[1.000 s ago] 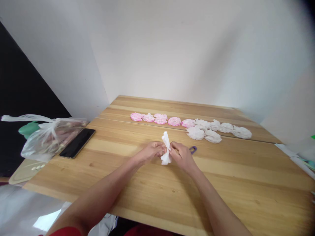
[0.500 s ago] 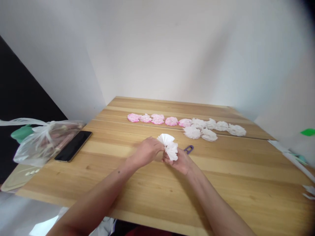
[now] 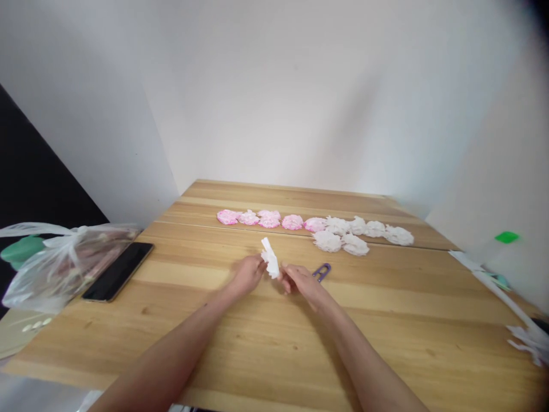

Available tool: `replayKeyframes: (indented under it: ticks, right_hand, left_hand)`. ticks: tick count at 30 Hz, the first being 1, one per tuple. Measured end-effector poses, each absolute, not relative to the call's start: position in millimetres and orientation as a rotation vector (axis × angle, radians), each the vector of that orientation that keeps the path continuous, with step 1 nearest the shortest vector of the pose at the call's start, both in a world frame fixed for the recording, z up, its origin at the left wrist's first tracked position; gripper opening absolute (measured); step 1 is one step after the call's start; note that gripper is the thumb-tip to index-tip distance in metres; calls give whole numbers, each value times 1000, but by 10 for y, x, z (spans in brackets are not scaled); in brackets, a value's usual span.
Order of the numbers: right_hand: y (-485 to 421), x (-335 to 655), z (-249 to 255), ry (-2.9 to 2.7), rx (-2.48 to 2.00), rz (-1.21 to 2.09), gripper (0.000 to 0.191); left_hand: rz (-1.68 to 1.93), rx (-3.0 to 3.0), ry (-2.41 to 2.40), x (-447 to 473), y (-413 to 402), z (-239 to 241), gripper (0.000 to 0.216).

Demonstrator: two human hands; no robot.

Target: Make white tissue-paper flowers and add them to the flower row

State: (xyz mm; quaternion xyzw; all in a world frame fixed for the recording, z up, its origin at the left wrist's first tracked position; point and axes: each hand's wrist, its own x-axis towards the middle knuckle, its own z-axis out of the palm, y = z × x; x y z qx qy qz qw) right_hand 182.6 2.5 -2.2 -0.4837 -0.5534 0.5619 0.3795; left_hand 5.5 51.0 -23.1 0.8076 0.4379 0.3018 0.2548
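Note:
A white pleated paper flower, partly fanned out, is held up over the wooden table. My left hand is closed on its left side, fingertips pinching the paper. At the flower's lower right edge, my right hand has its fingers curled together against the paper. Just beyond the right hand lies a pair of purple thread snips. Farther back, a row of finished-looking pink-edged paper flowers runs into several white paper flowers.
A black phone lies at the table's left edge, beside a knotted clear plastic bag. White paper scraps and a green-lidded container are at the right. A pale wall stands behind the wooden table.
The paper flower has turned edge-on and shifted slightly left and lower. My right hand has moved from beneath it to its right edge. The whole view has tilted slightly.

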Motion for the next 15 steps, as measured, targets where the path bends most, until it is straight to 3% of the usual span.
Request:
replayKeyframes:
  ticks: [5,15]
  right_hand:
    - [56,1822,-158,-1618,-1378,1316,27]
    - [3,1776,-121,-1971,-1473,747,30]
  left_hand:
    - [896,2043,1270,40,573,-319,17]
    - [1040,1824,1361,63,710,-392,20]
